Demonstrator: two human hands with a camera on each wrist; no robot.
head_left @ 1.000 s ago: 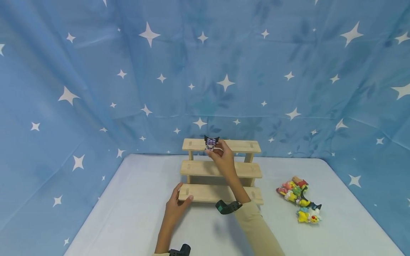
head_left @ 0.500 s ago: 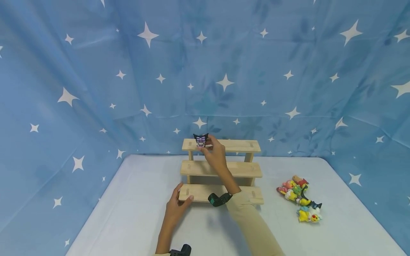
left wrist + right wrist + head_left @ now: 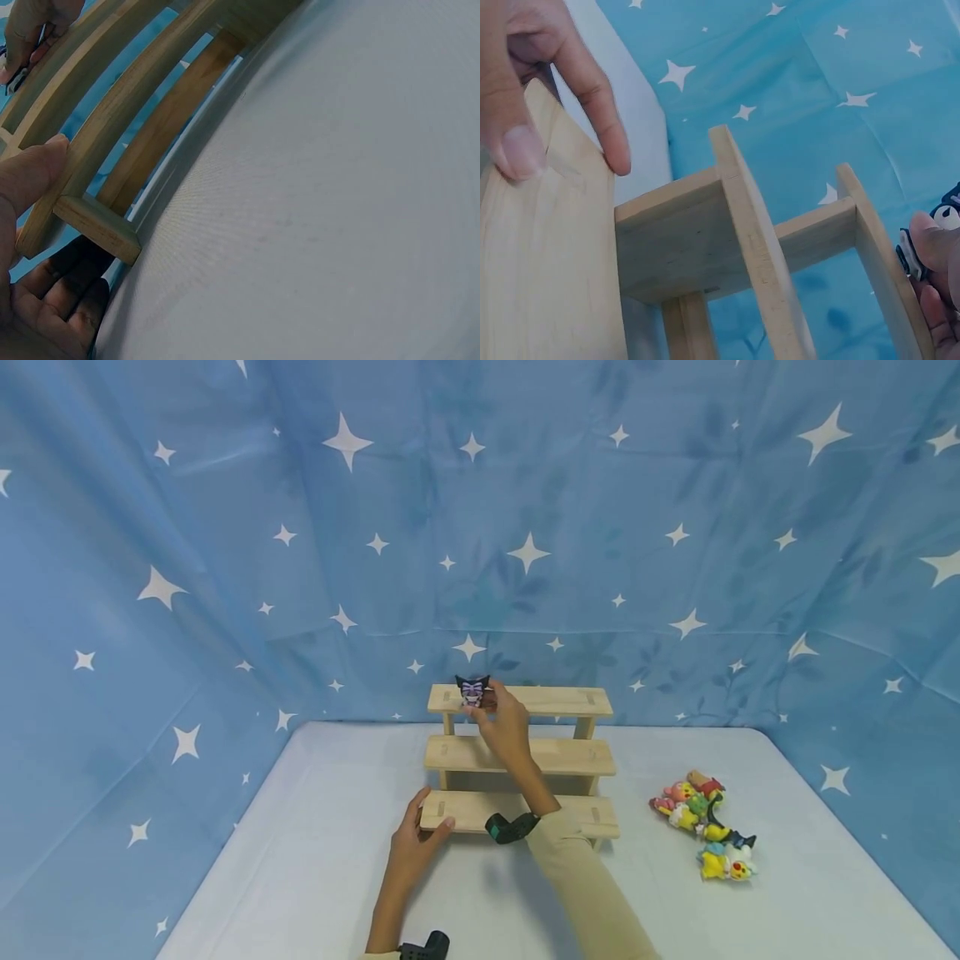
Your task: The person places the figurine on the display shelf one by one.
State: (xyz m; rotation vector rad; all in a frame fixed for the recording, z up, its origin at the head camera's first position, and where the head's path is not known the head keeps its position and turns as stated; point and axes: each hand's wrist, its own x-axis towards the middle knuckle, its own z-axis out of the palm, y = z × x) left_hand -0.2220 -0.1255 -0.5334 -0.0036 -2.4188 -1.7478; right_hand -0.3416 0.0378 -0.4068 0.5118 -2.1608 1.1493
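A three-tier wooden display stand [image 3: 555,758] stands at the middle of the table in the head view. My right hand [image 3: 510,732] pinches a small figurine [image 3: 472,692] with black pointed ears and a purple bow at the left part of the top tier. Whether its base touches the wood cannot be told. My left hand [image 3: 411,850] grips the left end of the lowest tier. In the left wrist view, the left thumb [image 3: 37,171] lies on the board's edge, with the other fingers beneath. The right wrist view shows part of the figurine [image 3: 910,255] between fingers and thumb.
To the right of the stand, a pile of several colourful small figurines [image 3: 682,817] lies on the white table [image 3: 330,827]. A blue curtain [image 3: 525,602] with white stars hangs behind and at both sides.
My right hand has moved left along the top tier with the figurine, then nearly stopped over the last half second. The left hand stays on the lowest tier.
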